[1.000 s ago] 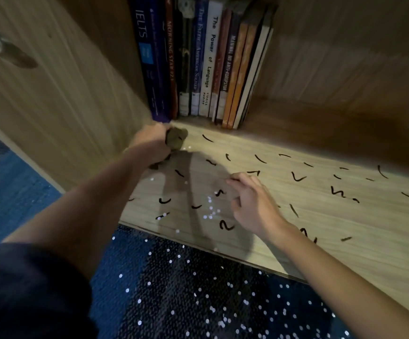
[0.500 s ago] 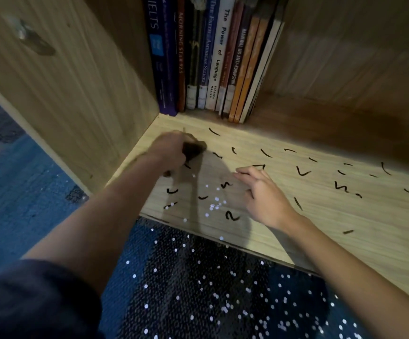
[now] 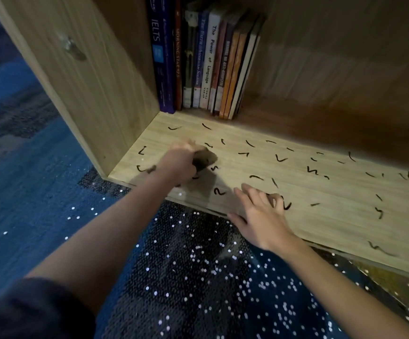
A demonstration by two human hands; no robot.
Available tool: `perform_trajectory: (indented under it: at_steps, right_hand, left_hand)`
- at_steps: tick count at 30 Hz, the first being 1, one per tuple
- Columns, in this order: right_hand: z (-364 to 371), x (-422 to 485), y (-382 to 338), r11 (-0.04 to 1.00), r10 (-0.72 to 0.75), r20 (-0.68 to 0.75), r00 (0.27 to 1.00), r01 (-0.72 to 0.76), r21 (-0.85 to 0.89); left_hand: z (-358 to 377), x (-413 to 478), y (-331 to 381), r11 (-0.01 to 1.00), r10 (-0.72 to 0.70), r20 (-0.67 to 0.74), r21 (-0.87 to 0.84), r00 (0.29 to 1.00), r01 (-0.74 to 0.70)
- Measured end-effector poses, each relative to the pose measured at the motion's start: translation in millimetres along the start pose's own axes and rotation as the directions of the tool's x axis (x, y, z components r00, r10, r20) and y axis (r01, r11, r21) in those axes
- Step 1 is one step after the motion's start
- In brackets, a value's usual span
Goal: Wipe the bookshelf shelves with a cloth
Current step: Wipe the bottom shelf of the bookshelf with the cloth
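Your left hand [image 3: 180,162] grips a dark cloth [image 3: 204,159] on the shelf [image 3: 320,192] near its left front corner; your right hand [image 3: 259,216] rests flat at the front edge among black marks [image 3: 281,158].

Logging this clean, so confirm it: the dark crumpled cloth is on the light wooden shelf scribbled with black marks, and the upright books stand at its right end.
Wrong end. The head view shows the upright books standing at the left end, against the wooden side panel. The dark crumpled cloth is indeed on the light wooden shelf scribbled with black marks.
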State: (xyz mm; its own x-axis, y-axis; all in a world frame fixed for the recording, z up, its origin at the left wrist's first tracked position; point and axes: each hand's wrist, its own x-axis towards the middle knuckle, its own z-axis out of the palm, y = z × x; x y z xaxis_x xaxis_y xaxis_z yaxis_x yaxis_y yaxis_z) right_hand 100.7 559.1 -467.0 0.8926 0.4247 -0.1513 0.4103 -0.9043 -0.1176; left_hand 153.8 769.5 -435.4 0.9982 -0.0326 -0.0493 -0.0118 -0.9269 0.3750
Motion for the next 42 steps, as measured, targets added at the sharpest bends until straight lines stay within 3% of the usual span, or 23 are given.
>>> perform_trajectory:
  at_steps: [4, 7, 10, 13, 15, 18, 21, 24, 26, 29, 31, 33, 35, 37, 39, 42]
  right_hand:
    - [-2.5, 0.6, 2.8, 1.000, -0.026, -0.018, 1.000, 0.026, -0.008]
    - [-3.7, 4.0, 3.7, 0.999, -0.032, -0.041, 0.999, 0.032, 0.002]
    - [-3.8, 6.9, 2.4, 1.000, -0.027, -0.043, 0.999, 0.027, 0.011]
    - [-4.9, 8.7, 1.0, 1.000, -0.023, -0.030, 0.999, 0.024, 0.005]
    - [-5.1, 9.2, -0.7, 1.000, -0.023, -0.034, 0.999, 0.023, 0.004]
    - [-0.6, 8.5, -5.8, 0.999, -0.033, -0.076, 0.997, 0.036, 0.036]
    - [5.5, 13.6, -19.2, 0.990, -0.060, -0.112, 0.992, 0.073, 0.117]
    - [7.8, 26.2, -29.7, 0.989, -0.093, -0.098, 0.991, 0.103, 0.108]
    - [5.9, 36.1, -31.0, 0.992, -0.084, -0.056, 0.995, 0.089, 0.095]
    - [4.3, 46.7, -28.7, 0.996, -0.072, -0.007, 0.997, 0.072, 0.051]
    - [5.7, 49.0, -27.2, 0.997, -0.062, -0.011, 0.998, 0.063, 0.036]
    - [7.2, 48.7, -26.2, 0.997, -0.053, -0.029, 0.998, 0.054, 0.045]
    - [7.9, 48.7, -26.2, 0.997, -0.046, -0.035, 0.998, 0.048, 0.054]
    - [7.8, 49.4, -26.7, 0.998, -0.047, -0.046, 0.998, 0.049, 0.049]
    - [7.5, 49.3, -27.6, 0.998, -0.052, -0.044, 0.998, 0.054, 0.037]
    - [7.3, 48.3, -26.4, 0.998, -0.055, -0.043, 0.998, 0.057, 0.031]
  left_hand:
    - [17.7, -27.7, 24.7, 0.987, 0.117, 0.187, 0.083, 0.975, -0.134]
    - [-3.0, -48.4, 23.6, 0.993, 0.120, 0.324, -0.039, 0.938, -0.114]
    - [-27.5, -46.8, 9.4, 0.988, 0.086, 0.137, -0.136, 0.987, -0.068]
    - [-26.1, -45.8, -6.8, 0.997, 0.033, -0.061, -0.064, 0.998, -0.037]
    - [-11.4, -57.7, -17.9, 0.999, 0.010, 0.028, -0.048, 1.000, -0.009]
    - [5.8, -78.3, -22.1, 0.986, 0.113, 0.171, -0.142, 0.979, -0.089]
    - [-6.9, -84.1, -16.2, 0.950, 0.161, 0.057, -0.281, 0.985, -0.139]
    - [-21.4, -74.6, -35.6, 0.960, -0.030, -0.193, -0.279, 0.981, -0.026]
    - [-20.7, -69.9, -53.9, 0.979, -0.126, -0.244, -0.189, 0.961, 0.080]
    - [-4.7, -76.4, -58.5, 0.986, -0.139, -0.117, -0.105, 0.983, 0.126]
    - [9.4, -86.8, -46.2, 0.994, -0.052, 0.027, -0.097, 0.998, 0.054]
    - [14.7, -95.1, -33.6, 0.991, 0.078, 0.076, -0.119, 0.994, -0.069]
    - [10.7, -96.5, -28.1, 0.976, 0.155, -0.050, -0.146, 0.987, -0.161]
    - [3.5, -87.2, -36.2, 0.978, 0.066, -0.242, -0.177, 0.968, -0.111]
    - [2.4, -77.6, -49.5, 0.984, -0.034, -0.280, -0.179, 0.960, -0.017]
    - [4.6, -74.7, -48.3, 0.989, 0.101, 0.005, -0.113, 0.995, -0.100]
